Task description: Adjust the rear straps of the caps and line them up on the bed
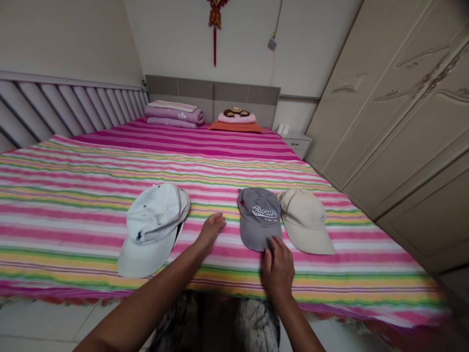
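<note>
Marbled grey-and-black shorts (pixel 257 326), bare forearms (pixel 154 293)

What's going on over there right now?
A person's right hand is at the brim of a grey "Always" baseball cap, which lies between a white cap and a beige cap on a striped bedspread. The left hand rests empty on the bedspread.

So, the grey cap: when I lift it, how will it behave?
The grey cap looks light, lying on the striped bedspread with barely a dent. Its domed crown probably keeps shape; the curved brim may let it rock if pushed.
</note>
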Demonstrator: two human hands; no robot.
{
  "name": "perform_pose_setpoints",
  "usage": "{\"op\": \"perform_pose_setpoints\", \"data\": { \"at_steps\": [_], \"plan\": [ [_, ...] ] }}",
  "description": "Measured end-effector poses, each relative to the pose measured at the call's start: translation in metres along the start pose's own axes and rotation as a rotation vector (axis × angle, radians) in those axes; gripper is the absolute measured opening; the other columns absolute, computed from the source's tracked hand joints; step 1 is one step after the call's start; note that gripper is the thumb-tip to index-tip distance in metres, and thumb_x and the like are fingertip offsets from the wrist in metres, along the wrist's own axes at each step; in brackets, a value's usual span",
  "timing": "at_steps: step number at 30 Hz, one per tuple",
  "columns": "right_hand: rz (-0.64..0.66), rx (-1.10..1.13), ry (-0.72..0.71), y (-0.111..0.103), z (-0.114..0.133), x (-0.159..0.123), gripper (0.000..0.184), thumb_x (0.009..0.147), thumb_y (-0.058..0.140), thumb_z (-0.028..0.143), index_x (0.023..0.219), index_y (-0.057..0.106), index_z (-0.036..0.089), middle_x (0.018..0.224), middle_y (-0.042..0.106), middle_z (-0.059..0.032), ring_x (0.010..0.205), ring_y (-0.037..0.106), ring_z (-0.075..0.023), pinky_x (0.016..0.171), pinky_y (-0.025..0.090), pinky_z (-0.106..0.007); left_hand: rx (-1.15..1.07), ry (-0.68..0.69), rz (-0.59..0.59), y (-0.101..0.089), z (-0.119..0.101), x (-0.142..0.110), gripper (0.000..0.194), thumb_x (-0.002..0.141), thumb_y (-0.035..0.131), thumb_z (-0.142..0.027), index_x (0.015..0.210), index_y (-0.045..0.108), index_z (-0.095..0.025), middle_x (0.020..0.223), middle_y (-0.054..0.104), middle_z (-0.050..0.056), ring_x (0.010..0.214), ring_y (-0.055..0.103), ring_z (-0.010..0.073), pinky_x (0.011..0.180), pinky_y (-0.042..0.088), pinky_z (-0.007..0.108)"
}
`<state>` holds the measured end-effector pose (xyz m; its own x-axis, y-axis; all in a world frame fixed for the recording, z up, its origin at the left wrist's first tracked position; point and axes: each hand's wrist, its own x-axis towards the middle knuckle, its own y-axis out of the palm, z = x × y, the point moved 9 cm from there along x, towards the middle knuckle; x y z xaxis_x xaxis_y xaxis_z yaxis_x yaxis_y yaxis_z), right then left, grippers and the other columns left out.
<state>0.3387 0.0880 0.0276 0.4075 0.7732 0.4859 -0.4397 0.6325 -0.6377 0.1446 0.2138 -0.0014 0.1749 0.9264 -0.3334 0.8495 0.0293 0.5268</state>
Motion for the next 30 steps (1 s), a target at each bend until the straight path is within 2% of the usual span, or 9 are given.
{"op": "perform_pose_setpoints", "data": {
  "at_steps": [4, 7, 9, 12, 14, 16, 20, 24, 30],
  "plan": [
    [0.005, 0.008, -0.232, 0.005, 0.02, -0.034, 0.034, 0.081, 0.047, 0.026, 0.112, 0.056, 0.017, 0.125, 0.05, -0.016, 0.118, 0.041, -0.0296, 0.097, 0.029, -0.048, 0.163, -0.013, -0.053, -0.071, -0.005, -0.063, 0.025, 0.067, 0.066, -0.014, 0.091, 0.059, -0.011, 0.078, 0.067, 0.009, 0.067, 0.064, 0.0159, 0.066, 0.048, 0.027],
    [-0.049, -0.005, -0.274, -0.005, 0.024, -0.046, 0.035, 0.082, 0.045, 0.023, 0.116, 0.053, 0.017, 0.125, 0.051, -0.0159, 0.117, 0.042, -0.0297, 0.096, 0.031, -0.049, 0.179, -0.092, -0.074, -0.122, 0.001, -0.104, 0.025, 0.07, 0.066, -0.02, 0.092, 0.06, -0.011, 0.08, 0.068, 0.009, 0.067, 0.064, 0.0164, 0.062, 0.049, 0.025],
    [-0.07, 0.035, -0.318, -0.011, 0.032, -0.054, 0.037, 0.082, 0.045, 0.022, 0.118, 0.051, 0.02, 0.121, 0.054, -0.0132, 0.114, 0.045, -0.0281, 0.093, 0.035, -0.048, 0.132, -0.126, -0.133, -0.153, 0.004, -0.125, 0.024, 0.072, 0.064, -0.022, 0.093, 0.06, -0.011, 0.081, 0.068, 0.01, 0.067, 0.065, 0.0165, 0.061, 0.05, 0.025],
    [-0.059, 0.045, -0.479, -0.012, 0.056, -0.073, 0.035, 0.083, 0.045, 0.02, 0.118, 0.05, 0.018, 0.113, 0.059, -0.013, 0.107, 0.051, -0.0265, 0.086, 0.041, -0.045, -0.026, -0.072, -0.275, -0.189, -0.005, -0.14, 0.015, 0.075, 0.06, -0.018, 0.089, 0.06, -0.011, 0.082, 0.069, 0.012, 0.073, 0.066, 0.0187, 0.066, 0.052, 0.027],
    [-0.04, 0.038, -0.576, -0.008, 0.072, -0.088, 0.031, 0.084, 0.044, 0.019, 0.114, 0.052, 0.015, 0.108, 0.061, -0.014, 0.102, 0.053, -0.0258, 0.083, 0.044, -0.043, -0.151, -0.001, -0.347, -0.2, -0.016, -0.141, 0.006, 0.077, 0.056, -0.012, 0.082, 0.059, -0.012, 0.081, 0.07, 0.011, 0.076, 0.067, 0.0194, 0.07, 0.053, 0.03],
    [0.001, 0.052, -0.622, -0.002, 0.084, -0.101, 0.029, 0.084, 0.045, 0.018, 0.112, 0.053, 0.015, 0.105, 0.062, -0.0135, 0.1, 0.055, -0.0249, 0.081, 0.045, -0.042, -0.265, 0.064, -0.393, -0.204, -0.028, -0.136, 0.009, 0.078, 0.052, -0.008, 0.08, 0.058, -0.013, 0.076, 0.07, 0.007, 0.071, 0.067, 0.0172, 0.07, 0.054, 0.029],
    [0.11, 0.079, -0.658, 0.012, 0.097, -0.117, 0.031, 0.083, 0.046, 0.014, 0.114, 0.051, 0.014, 0.107, 0.062, -0.0128, 0.103, 0.054, -0.0235, 0.083, 0.047, -0.041, -0.479, 0.158, -0.41, -0.2, -0.045, -0.121, 0.025, 0.081, 0.044, -0.003, 0.098, 0.06, -0.015, 0.075, 0.071, 0.003, 0.069, 0.066, 0.0132, 0.075, 0.053, 0.027],
    [0.166, 0.091, -0.655, 0.015, 0.1, -0.121, 0.031, 0.083, 0.046, 0.012, 0.114, 0.051, 0.014, 0.108, 0.062, -0.0123, 0.103, 0.054, -0.0225, 0.082, 0.049, -0.04, -0.604, 0.112, -0.358, -0.199, -0.046, -0.105, 0.039, 0.083, 0.043, -0.007, 0.121, 0.049, -0.017, 0.081, 0.071, 0.005, 0.072, 0.067, 0.0159, 0.084, 0.05, 0.035],
    [0.175, 0.108, -0.621, 0.015, 0.099, -0.119, 0.028, 0.083, 0.046, 0.013, 0.11, 0.053, 0.014, 0.104, 0.063, -0.0128, 0.099, 0.057, -0.023, 0.078, 0.052, -0.04, -0.614, 0.029, -0.381, -0.208, -0.042, -0.097, 0.042, 0.085, 0.042, -0.012, 0.126, 0.044, -0.016, 0.078, 0.071, 0.007, 0.067, 0.067, 0.0184, 0.083, 0.05, 0.041]
  ]
}}
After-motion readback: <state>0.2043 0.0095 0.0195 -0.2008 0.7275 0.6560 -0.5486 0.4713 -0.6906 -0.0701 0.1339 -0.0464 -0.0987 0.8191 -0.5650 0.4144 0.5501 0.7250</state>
